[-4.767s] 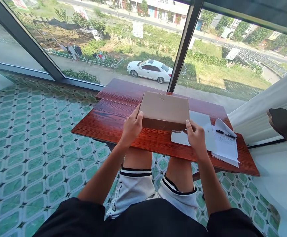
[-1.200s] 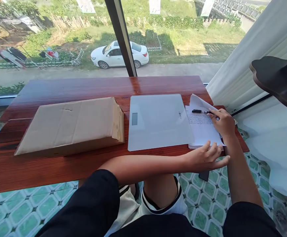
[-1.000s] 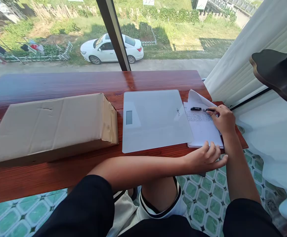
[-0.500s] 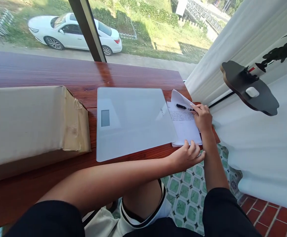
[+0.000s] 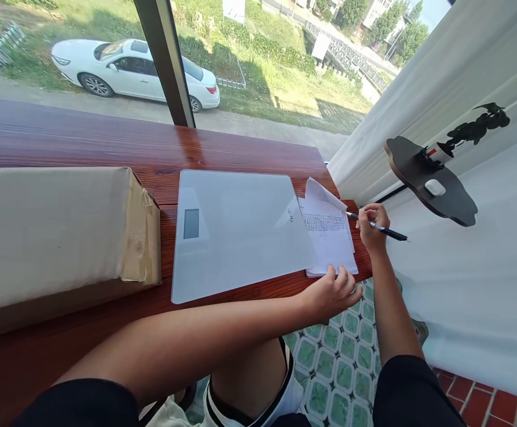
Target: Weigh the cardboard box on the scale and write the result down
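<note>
My right hand (image 5: 374,227) is closed around a black pen (image 5: 396,235) above the right edge of the desk. The pen's dark end sticks out to the right, and its thin pale end points left at the paper. A pad of white paper (image 5: 332,252) with rows of handwriting lies under it, its top sheet curled over at the far end. At the near edge of the pad rests my left hand (image 5: 332,293), holding nothing, fingers slightly bent and apart; its thumb is hidden.
A pale glass scale (image 5: 244,231) with a grey display overlaps the pad's left side. On the left stands a cardboard box (image 5: 62,231) on the reddish wooden desk (image 5: 120,131). White curtains (image 5: 454,279) and a dark shelf (image 5: 445,198) with a plant are at right.
My right hand has picked up the pen from the paper and moved slightly right. My left hand stays by the near edge of the pad. The view has tilted up a little.
</note>
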The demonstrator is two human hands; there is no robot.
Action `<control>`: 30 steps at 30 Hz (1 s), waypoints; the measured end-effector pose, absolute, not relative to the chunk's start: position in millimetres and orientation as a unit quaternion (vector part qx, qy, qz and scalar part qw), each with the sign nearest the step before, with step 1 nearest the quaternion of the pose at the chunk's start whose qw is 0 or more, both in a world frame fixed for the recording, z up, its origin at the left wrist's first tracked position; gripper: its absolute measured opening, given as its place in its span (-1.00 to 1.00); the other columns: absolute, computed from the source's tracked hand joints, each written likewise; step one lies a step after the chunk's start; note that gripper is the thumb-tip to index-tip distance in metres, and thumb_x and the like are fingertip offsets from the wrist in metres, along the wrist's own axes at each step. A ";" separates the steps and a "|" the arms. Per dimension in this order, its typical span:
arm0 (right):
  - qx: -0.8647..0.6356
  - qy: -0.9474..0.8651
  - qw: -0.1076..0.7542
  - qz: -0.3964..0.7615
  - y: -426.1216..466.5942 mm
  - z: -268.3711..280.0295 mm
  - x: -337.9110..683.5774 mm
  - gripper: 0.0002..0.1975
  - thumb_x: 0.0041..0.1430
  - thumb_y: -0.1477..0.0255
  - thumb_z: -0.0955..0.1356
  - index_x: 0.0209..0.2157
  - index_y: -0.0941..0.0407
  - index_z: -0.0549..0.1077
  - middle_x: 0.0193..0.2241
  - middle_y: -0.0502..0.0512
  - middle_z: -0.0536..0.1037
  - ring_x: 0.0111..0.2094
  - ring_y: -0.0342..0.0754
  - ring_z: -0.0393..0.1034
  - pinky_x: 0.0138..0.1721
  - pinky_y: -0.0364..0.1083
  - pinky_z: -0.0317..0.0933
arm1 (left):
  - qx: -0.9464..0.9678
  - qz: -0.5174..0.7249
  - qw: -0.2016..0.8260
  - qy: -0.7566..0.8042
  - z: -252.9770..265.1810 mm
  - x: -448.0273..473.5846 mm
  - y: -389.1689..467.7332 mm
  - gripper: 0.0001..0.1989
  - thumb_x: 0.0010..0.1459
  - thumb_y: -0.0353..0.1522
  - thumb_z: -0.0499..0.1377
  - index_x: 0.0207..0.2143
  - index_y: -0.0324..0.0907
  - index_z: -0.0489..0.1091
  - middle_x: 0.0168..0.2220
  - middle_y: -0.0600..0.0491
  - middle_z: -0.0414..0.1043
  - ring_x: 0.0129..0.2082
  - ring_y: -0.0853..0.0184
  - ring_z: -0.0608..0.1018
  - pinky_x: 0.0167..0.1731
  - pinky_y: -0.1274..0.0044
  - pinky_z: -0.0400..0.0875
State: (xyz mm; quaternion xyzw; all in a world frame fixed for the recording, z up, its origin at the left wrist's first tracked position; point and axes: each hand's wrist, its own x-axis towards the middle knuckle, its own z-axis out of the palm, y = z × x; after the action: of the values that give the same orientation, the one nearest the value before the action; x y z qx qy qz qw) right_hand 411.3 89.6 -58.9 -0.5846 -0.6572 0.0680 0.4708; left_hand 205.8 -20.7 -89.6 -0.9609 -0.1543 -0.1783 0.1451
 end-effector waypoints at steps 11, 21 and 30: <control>-0.616 -0.596 0.419 0.302 81.8 -76.3 411.5 -0.52 0.10 0.05 0.44 -0.56 0.09 0.22 -0.72 -0.03 0.34 -0.74 -0.15 0.20 -0.71 -0.15 0.11 | -0.954 -0.173 0.180 -0.165 -86.2 201.1 -20.5 -0.47 0.35 -0.34 -0.12 0.33 -0.14 0.15 0.23 -0.19 0.37 0.08 0.13 0.54 -0.05 0.27 0.47; -0.618 -0.620 0.394 0.278 81.1 -73.9 409.0 -0.57 0.23 0.11 0.34 -0.55 0.08 0.21 -0.71 -0.06 0.29 -0.73 -0.17 0.17 -0.68 -0.14 0.13 | -0.960 -0.141 0.181 -0.159 -85.2 201.6 -20.4 -0.46 0.35 -0.32 -0.14 0.35 -0.16 0.11 0.19 -0.23 0.40 0.13 0.13 0.51 -0.02 0.27 0.48; -0.617 -0.653 0.359 0.254 81.4 -73.5 410.4 -0.60 0.30 0.14 0.29 -0.52 0.09 0.24 -0.68 -0.05 0.32 -0.71 -0.16 0.20 -0.65 -0.13 0.16 | -0.970 -0.139 0.138 -0.147 -80.8 199.2 -19.1 -0.44 0.32 -0.31 -0.07 0.35 -0.18 0.11 0.21 -0.23 0.35 0.13 0.09 0.50 0.01 0.22 0.48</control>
State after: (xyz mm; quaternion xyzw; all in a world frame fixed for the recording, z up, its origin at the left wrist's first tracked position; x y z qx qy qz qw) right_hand 410.4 81.4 -73.5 -0.6165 -0.6533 0.2541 0.3585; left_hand 199.2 -19.1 -80.8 -0.9696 -0.1469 -0.1385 0.1384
